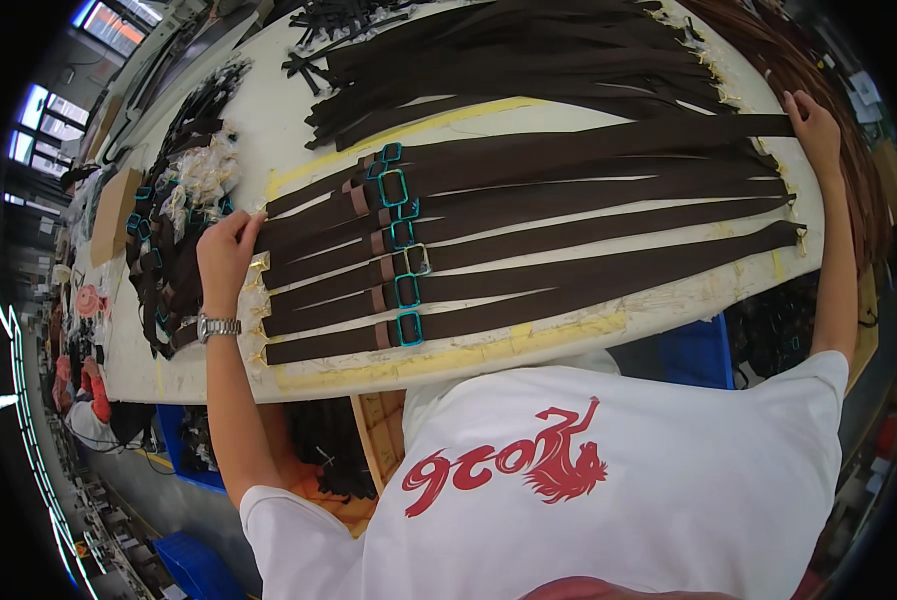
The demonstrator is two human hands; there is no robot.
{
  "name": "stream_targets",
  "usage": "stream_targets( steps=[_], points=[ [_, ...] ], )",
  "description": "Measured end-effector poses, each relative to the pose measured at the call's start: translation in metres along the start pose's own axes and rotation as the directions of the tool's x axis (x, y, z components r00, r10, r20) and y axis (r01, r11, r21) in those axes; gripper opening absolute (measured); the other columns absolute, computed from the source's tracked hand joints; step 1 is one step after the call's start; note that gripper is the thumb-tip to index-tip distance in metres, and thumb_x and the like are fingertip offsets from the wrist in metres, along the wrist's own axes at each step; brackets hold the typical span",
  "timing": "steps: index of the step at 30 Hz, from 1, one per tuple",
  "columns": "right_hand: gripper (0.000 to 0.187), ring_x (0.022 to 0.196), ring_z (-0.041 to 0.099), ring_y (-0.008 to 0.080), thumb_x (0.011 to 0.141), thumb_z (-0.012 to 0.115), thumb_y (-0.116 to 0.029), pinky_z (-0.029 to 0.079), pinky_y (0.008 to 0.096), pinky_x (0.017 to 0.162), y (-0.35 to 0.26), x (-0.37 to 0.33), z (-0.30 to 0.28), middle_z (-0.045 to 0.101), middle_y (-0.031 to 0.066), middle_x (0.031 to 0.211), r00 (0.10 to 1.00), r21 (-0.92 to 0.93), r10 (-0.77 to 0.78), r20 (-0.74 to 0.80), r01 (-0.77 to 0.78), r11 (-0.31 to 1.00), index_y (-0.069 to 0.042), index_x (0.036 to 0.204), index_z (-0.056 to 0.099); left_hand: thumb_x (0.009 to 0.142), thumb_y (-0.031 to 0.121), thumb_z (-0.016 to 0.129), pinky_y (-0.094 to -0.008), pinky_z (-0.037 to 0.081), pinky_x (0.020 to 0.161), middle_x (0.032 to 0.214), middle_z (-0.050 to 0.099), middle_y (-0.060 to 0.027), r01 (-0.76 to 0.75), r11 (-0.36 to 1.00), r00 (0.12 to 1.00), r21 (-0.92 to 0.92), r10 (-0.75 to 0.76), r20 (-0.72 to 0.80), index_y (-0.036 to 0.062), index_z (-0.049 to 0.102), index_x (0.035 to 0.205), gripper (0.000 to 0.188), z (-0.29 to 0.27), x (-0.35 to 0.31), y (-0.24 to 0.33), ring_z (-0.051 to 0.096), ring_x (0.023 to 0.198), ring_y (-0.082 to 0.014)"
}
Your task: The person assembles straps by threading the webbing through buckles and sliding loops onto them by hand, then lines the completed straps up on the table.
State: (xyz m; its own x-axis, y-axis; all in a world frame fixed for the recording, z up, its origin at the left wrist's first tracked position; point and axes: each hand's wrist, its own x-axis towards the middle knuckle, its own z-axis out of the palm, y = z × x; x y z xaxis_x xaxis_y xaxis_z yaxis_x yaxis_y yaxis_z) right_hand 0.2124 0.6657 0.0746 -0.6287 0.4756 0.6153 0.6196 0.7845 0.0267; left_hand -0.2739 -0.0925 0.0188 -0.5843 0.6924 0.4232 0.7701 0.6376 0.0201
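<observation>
Several dark brown webbing straps [588, 255] lie side by side across the table, each carrying a rectangular buckle, most of them teal [408, 328], near its left part. Brown loops [382, 334] sit beside the buckles. At the left ends of the straps, my left hand [226, 255] is closed in a pinch on the end of a strap. Over at the far right, my right hand [816, 135] pinches the right end of the uppermost strap [668, 138], which runs straight between my hands. Small gold-coloured pieces in clear wrapping [258, 275] show at the left ends.
A thick pile of dark straps [508, 60] covers the far side of the white table [448, 375]. To the left lie bundled straps with buckles [158, 255], wrapped pieces [206, 175] and a cardboard box [115, 217]. Blue bins [696, 352] stand below the table edge.
</observation>
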Motion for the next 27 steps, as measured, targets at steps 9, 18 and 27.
stream_targets(
  steps=[9, 18, 27],
  points=[
    [0.015, 0.096, 0.072, 0.0389, 0.101, 0.069, -0.018, 0.055, 0.0487, 0.082, -0.019, -0.031, 0.122, 0.075, 0.0176, 0.104, 0.992, 0.020, -0.090, 0.091, 0.089, 0.996, -0.005, 0.107, 0.074, 0.101, 0.023, 0.074, -0.0473, 0.051, 0.068, 0.088, 0.069, -0.0153, 0.046, 0.997, 0.997, 0.068, -0.041, -0.067, 0.0053, 0.066, 0.088, 0.023, 0.073, -0.018, -0.005, 0.068, 0.081, -0.0381],
    [0.026, 0.100, 0.067, 0.0283, 0.095, 0.079, -0.022, 0.057, 0.0421, 0.085, -0.338, 0.030, 0.147, 0.068, 0.0062, 0.102, 0.786, 0.403, -0.595, -0.169, 0.606, 0.686, -0.009, 0.115, 0.069, 0.096, 0.002, 0.075, -0.0450, 0.055, 0.090, 0.108, 0.075, -0.0133, -0.028, 0.984, 0.978, -0.174, -0.009, -0.208, 0.0003, 0.069, 0.101, 0.008, 0.054, -0.018, 0.072, 0.069, 0.100, -0.0350],
    [0.015, 0.087, 0.068, 0.0246, 0.087, 0.073, -0.011, 0.055, 0.0387, 0.069, -0.420, 0.059, 0.211, 0.065, 0.0056, 0.090, 0.703, 0.187, -0.711, -0.034, 0.703, 0.686, -0.008, 0.097, 0.062, 0.096, 0.005, 0.076, -0.0426, 0.056, 0.090, 0.107, 0.076, -0.0132, 0.097, 0.941, 0.976, -0.324, -0.154, -0.155, 0.0013, 0.073, 0.101, 0.007, 0.081, -0.035, 0.060, 0.070, 0.101, -0.0334]
  ],
)
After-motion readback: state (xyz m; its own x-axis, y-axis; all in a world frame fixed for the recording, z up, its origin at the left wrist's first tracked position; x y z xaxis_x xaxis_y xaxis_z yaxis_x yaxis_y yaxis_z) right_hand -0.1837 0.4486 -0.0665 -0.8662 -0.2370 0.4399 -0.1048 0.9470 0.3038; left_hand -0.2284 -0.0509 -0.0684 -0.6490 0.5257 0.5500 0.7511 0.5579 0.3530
